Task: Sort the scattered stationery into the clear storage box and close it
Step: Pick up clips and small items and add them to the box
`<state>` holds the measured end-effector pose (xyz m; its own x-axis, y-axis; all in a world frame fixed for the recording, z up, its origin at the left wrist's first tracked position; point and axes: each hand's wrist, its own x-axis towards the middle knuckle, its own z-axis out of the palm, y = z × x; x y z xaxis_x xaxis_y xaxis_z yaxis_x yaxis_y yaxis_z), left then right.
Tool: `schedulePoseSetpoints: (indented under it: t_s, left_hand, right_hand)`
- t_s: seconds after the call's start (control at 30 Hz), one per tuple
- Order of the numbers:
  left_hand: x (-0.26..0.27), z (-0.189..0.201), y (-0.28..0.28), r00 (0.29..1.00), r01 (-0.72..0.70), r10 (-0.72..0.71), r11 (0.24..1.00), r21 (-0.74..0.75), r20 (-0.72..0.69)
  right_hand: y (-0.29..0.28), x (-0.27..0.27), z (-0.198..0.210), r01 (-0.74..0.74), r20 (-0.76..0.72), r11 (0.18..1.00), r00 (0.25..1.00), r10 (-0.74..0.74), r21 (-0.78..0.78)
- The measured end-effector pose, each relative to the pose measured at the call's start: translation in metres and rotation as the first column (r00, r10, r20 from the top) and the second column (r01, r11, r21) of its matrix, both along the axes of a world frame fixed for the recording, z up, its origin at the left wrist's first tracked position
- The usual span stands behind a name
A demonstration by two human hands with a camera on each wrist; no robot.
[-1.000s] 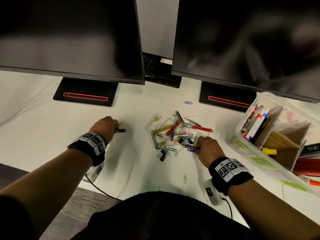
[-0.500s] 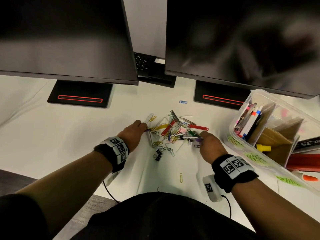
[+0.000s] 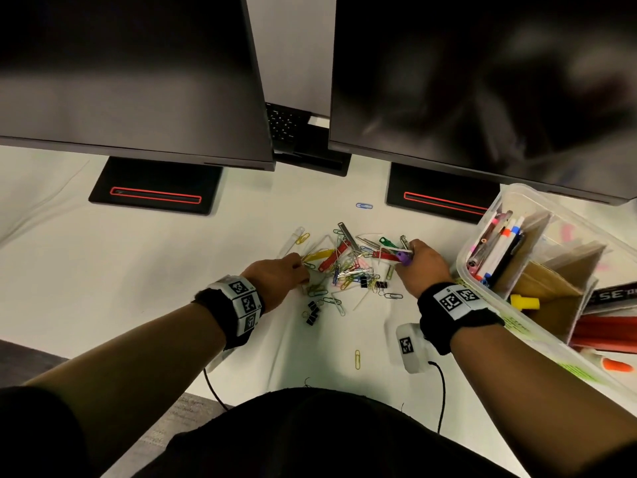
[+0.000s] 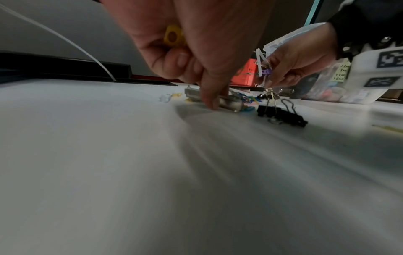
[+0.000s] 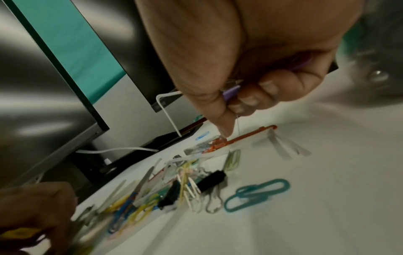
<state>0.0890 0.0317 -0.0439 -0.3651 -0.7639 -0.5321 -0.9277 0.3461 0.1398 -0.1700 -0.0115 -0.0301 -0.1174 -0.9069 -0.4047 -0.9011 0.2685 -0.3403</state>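
A pile of coloured paper clips and plastic fasteners lies mid-table. My left hand is at the pile's left edge. It holds a yellow fastener in its curled fingers, and one fingertip touches a metal clip on the table. My right hand is at the pile's right edge and grips a bundle of fasteners with a purple one showing. Its index fingertip presses on a red fastener lying on the table. The clear storage box stands open at the right, holding pens and cardboard dividers.
Two monitors on black stands overhang the back of the table. Black binder clips lie at the pile's near edge. A lone blue paper clip lies farther back and a yellow one nearer me. A red box sits beside the storage box.
My left hand has moved right from the bare table into the pile's left edge. My right hand has shifted up along the pile's right side toward the box, with its bundle still in it.
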Motion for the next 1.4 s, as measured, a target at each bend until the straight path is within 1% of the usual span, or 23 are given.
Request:
schedulePoseSetpoints:
  t_s: [0.1,0.2,0.37,0.47,0.6,0.67,0.77,0.9,0.93,0.97,1.03,1.1,1.13,1.2,1.27,1.33,1.4]
  left_hand:
    - [0.0,0.001,0.002,1.0,-0.002,0.002,1.0,0.018,0.025]
    - [0.0,0.003,0.0,1.0,-0.008,0.008,1.0,0.01,0.007]
    - [-0.006,0.017,-0.005,0.979,-0.152,0.143,0.987,-0.053,-0.147]
    - [-0.016,0.032,-0.008,0.915,-0.282,0.247,0.957,-0.07,-0.321]
    - [-0.035,0.054,-0.018,0.8,-0.403,0.323,0.914,-0.053,-0.506]
    - [-0.048,0.068,-0.028,0.742,-0.443,0.351,0.896,-0.025,-0.572]
    - [-0.072,0.092,-0.045,0.69,-0.473,0.357,0.881,-0.02,-0.63]
    - [-0.111,0.114,-0.056,0.62,-0.457,0.39,0.885,0.092,-0.681]
    - [-0.122,0.118,-0.058,0.624,-0.442,0.392,0.891,0.108,-0.677]
    - [-0.136,0.122,-0.06,0.64,-0.424,0.385,0.899,0.112,-0.665]
    - [-0.164,0.131,-0.062,0.671,-0.387,0.361,0.916,0.109,-0.648]
    - [-0.193,0.138,-0.064,0.692,-0.329,0.311,0.939,0.098,-0.652]
    - [-0.211,0.14,-0.066,0.702,-0.297,0.284,0.95,0.094,-0.654]
    - [-0.245,0.142,-0.069,0.708,-0.256,0.257,0.962,0.101,-0.657]
    - [-0.274,0.14,-0.075,0.725,-0.236,0.249,0.966,0.107,-0.642]
    - [-0.301,0.138,-0.079,0.734,-0.246,0.271,0.961,0.128,-0.622]
    - [-0.32,0.135,-0.085,0.712,-0.27,0.33,0.943,0.193,-0.62]
  right_hand:
    - [-0.007,0.002,-0.004,-0.019,-0.054,0.999,0.998,0.02,0.03]
    - [-0.011,0.005,-0.006,-0.021,-0.072,0.999,0.997,0.024,0.038]
    - [-0.007,0.007,-0.005,-0.032,-0.049,0.993,0.998,0.038,0.111]
    - [0.001,0.008,0.001,0.011,0.013,0.996,1.0,-0.012,0.088]
    - [0.012,0.008,0.021,0.095,0.193,0.995,0.977,-0.092,-0.004]
    - [0.016,0.006,0.035,0.15,0.332,0.988,0.934,-0.134,-0.024]
    - [0.024,0.002,0.063,0.174,0.521,0.984,0.838,-0.162,0.027]
    - [0.03,-0.018,0.106,0.217,0.694,0.97,0.681,-0.233,0.112]
    - [0.03,-0.029,0.112,0.232,0.704,0.966,0.667,-0.242,0.113]
    - [0.029,-0.042,0.119,0.254,0.699,0.963,0.672,-0.246,0.096]
    - [0.026,-0.075,0.128,0.301,0.632,0.953,0.733,-0.251,0.029]
    - [0.02,-0.109,0.132,0.341,0.505,0.94,0.813,-0.289,-0.011]
    - [0.016,-0.126,0.134,0.36,0.437,0.933,0.84,-0.32,-0.009]
    - [0.008,-0.155,0.135,0.396,0.32,0.918,0.865,-0.386,0.036]
    - [0.0,-0.171,0.132,0.41,0.217,0.908,0.882,-0.418,0.083]
    - [-0.005,-0.181,0.129,0.382,0.106,0.917,0.913,-0.393,0.115]
    - [-0.008,-0.185,0.128,0.374,0.057,0.915,0.921,-0.386,0.151]
